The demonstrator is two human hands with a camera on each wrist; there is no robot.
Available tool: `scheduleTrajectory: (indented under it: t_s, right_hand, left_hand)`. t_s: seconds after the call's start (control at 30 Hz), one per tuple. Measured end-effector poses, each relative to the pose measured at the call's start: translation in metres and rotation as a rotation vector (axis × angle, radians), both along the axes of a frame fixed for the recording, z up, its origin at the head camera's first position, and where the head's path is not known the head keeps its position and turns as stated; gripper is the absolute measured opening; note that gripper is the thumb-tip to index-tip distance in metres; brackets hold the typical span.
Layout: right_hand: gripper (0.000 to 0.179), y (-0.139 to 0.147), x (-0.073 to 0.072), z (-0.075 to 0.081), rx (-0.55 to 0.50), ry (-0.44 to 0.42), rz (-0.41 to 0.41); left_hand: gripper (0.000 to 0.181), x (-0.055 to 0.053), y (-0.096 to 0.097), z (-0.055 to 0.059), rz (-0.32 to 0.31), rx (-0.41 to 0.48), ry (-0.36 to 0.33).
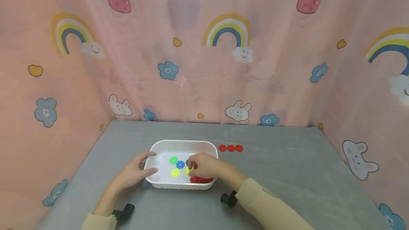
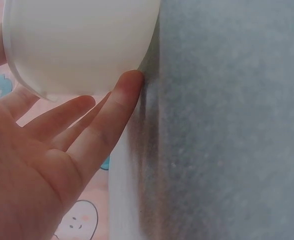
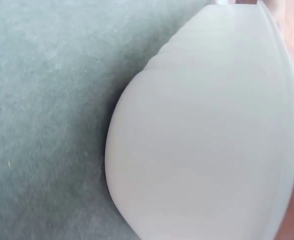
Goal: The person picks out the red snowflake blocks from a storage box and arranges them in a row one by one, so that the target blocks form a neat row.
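Picking up one small, flat piece works best with just the tips of the thumb and first finger. The right hand (image 1: 203, 165) is down inside the white tray (image 1: 179, 186), at a yellow piece (image 1: 187, 172) a bit right of the middle. A soft pinch on the edges should stop it from sliding off. The blue piece (image 1: 180, 164) lies near it, so the fingers should take care not to bump it. The red pieces (image 1: 195, 180) are heaped in the near right corner, and it may be harder to get just one from there.

The right hand's fingers are bent and close to the thumb, with only a small gap. I cannot tell if they hold the yellow piece or only touch it. The right wrist view shows just the tray's outside.

The left hand (image 1: 132, 170) holds the tray's left end, thumb over the rim and fingers on the outside wall. A steady, light hold should be enough.

The row of three red pieces (image 1: 231, 148) lies on the gray table (image 1: 287, 173), just right of the tray.
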State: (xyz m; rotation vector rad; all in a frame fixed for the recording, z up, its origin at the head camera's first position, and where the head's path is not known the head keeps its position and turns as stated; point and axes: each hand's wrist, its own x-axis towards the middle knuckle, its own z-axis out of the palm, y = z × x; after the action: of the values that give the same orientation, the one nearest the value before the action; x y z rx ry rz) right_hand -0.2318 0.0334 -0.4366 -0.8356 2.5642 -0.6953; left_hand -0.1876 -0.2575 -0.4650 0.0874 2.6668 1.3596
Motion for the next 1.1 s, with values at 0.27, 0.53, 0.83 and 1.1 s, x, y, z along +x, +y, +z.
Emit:
scheduleTrajectory:
  t_s: [0.27, 0.53, 0.83, 1.1]
  right_hand:
    - [0.021, -0.006, -0.001, -0.005, 0.048, -0.015, 0.018]
    - [0.021, -0.011, -0.005, -0.015, 0.048, -0.004, 0.075]
    - [0.018, -0.018, -0.006, -0.021, 0.052, 0.007, 0.086]
    - [0.02, -0.021, -0.005, -0.02, 0.011, 0.0, 0.054]
  left_hand:
    - [0.059, 0.0, 0.001, 0.001, 0.006, -0.006, -0.006]
    - [0.059, 0.002, 0.002, 0.002, -0.002, -0.016, 0.006]
    - [0.059, 0.0, 0.001, 0.0, 0.013, -0.006, 0.0]
    - [0.057, 0.0, 0.0, 0.0, 0.011, -0.002, 0.012]
